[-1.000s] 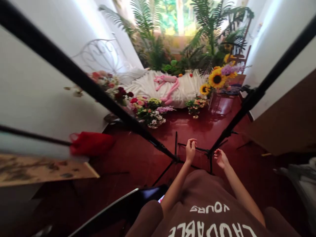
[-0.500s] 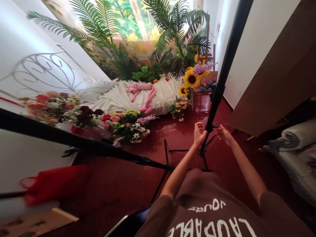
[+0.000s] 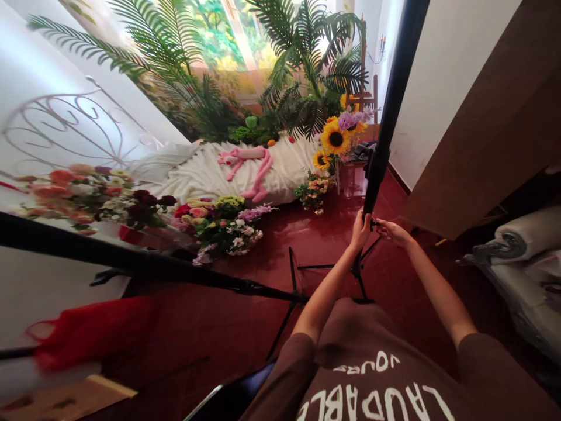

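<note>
A person seen from their own viewpoint, wearing a brown T-shirt (image 3: 372, 327) with white lettering, stretches both bare arms forward over a glossy dark red floor (image 3: 319, 231). The hands are close together at a black tripod stand (image 3: 388, 128), which stands in front of the person, slightly right of centre, its thick pole slanting up toward the top edge. The left hand (image 3: 360, 232) is wrapped around the lower part of that pole, thumb up. The right hand (image 3: 393, 232) comes in from the other side, its fingertips at a small knob (image 3: 376, 223) on the pole; whether they pinch it cannot be told. The stand's thin legs spread out on the floor below the hands.

A second black stand (image 3: 149, 264) leans across the left side, well apart from both hands. Beyond, a white pleated cloth (image 3: 287, 175) is draped over a long, low form, with a pink plush toy (image 3: 252, 153) lying on top. Mixed flowers (image 3: 232, 231) line its front edge, sunflowers (image 3: 336, 139) stand at its right end, and palm fronds (image 3: 311, 64) rise behind. A red bag (image 3: 92, 327) is at lower left; rolled white material (image 3: 528, 237) lies at far right.
</note>
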`<state>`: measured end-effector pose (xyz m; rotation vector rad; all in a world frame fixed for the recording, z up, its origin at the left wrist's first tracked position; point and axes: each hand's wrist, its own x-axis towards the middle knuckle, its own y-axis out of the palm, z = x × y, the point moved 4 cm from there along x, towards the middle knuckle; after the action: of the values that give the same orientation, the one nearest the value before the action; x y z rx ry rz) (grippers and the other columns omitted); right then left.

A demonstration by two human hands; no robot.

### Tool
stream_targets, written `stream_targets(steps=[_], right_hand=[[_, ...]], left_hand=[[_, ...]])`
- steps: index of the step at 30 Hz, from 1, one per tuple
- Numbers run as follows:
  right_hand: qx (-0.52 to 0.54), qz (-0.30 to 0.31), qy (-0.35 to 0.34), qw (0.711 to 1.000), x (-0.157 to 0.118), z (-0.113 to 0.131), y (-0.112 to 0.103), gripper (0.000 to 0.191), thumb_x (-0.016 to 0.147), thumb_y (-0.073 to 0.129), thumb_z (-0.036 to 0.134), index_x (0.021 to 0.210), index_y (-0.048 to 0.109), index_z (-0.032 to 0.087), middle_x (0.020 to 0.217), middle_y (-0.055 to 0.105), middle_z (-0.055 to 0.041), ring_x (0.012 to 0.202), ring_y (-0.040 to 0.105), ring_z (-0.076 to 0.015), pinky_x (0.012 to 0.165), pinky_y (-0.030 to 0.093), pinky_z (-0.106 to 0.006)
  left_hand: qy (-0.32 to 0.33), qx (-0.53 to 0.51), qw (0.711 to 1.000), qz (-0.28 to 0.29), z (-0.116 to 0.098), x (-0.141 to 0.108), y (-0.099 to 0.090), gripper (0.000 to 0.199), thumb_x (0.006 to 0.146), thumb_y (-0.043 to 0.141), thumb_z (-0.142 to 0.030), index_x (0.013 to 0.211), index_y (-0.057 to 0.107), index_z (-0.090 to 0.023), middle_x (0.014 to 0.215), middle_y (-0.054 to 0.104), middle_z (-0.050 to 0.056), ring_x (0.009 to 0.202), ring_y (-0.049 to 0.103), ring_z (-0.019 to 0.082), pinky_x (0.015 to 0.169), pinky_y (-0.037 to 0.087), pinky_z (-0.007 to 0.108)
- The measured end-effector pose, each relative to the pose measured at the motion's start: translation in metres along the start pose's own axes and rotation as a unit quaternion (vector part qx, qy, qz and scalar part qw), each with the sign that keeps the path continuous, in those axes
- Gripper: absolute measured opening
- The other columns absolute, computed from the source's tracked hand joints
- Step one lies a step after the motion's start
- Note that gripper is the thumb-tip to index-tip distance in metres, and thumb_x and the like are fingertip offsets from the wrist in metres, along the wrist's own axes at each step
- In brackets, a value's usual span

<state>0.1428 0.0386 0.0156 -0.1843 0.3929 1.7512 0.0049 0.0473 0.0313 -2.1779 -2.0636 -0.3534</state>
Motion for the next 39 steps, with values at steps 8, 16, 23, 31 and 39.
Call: stream_targets(steps=[8,16,23,31,39], right_hand=[[-0.192,0.004,-0.148,0.970,-0.003,0.023,-0.011,0.036,0.066,0.076,0.047,0.080,0.059,0.019,0.065,0.061,0.0022,0.052,0.047,-0.0087,0.051,0.035,-0.021],[-0.438,-0.166,-0.299,0.831,-0.016,0.017,-0.005,0.015,0.088,0.053,0.031,0.086,0.067,0.024,0.101,0.063,-0.0065,0.086,0.057,-0.0170,0.071,0.043,-0.025],[-0.369,-0.234,-0.415,0.798,-0.034,0.076,0.013,0.024,0.093,0.046,0.038,0.105,0.061,0.024,0.106,0.061,-0.0069,0.086,0.059,-0.0167,0.075,0.051,-0.030],[-0.291,-0.228,-0.512,0.775,-0.036,0.213,0.111,0.056,0.094,0.038,0.058,0.136,0.025,0.023,0.106,0.059,-0.0082,0.094,0.064,-0.0204,0.078,0.054,-0.035],[-0.284,-0.245,-0.498,0.782,-0.031,0.216,0.107,0.053,0.093,0.044,0.057,0.130,0.032,0.022,0.090,0.062,-0.0041,0.077,0.067,-0.0180,0.064,0.054,-0.029]], left_hand=[[0.013,0.025,0.999,-0.043,0.001,-0.001,0.004,0.045,0.090,0.037,-0.062,0.087,0.050,-0.019,0.074,0.055,0.001,0.060,0.050,0.010,0.059,0.042,0.023],[0.006,0.029,0.998,-0.051,-0.001,-0.003,0.004,0.048,0.088,0.036,-0.066,0.086,0.049,-0.020,0.072,0.054,0.000,0.059,0.050,0.011,0.059,0.041,0.024],[0.021,0.049,0.997,-0.053,-0.003,-0.002,0.003,0.050,0.088,0.034,-0.066,0.086,0.049,-0.019,0.070,0.053,0.000,0.059,0.050,0.010,0.060,0.041,0.024],[0.006,0.060,0.996,-0.064,-0.009,-0.001,0.002,0.048,0.089,0.035,-0.064,0.088,0.051,-0.019,0.069,0.053,-0.001,0.059,0.050,0.010,0.058,0.041,0.022],[0.015,0.015,0.999,-0.040,0.000,0.004,0.003,0.046,0.090,0.037,-0.061,0.104,0.051,-0.019,0.073,0.054,0.000,0.060,0.050,0.009,0.060,0.044,0.022]])
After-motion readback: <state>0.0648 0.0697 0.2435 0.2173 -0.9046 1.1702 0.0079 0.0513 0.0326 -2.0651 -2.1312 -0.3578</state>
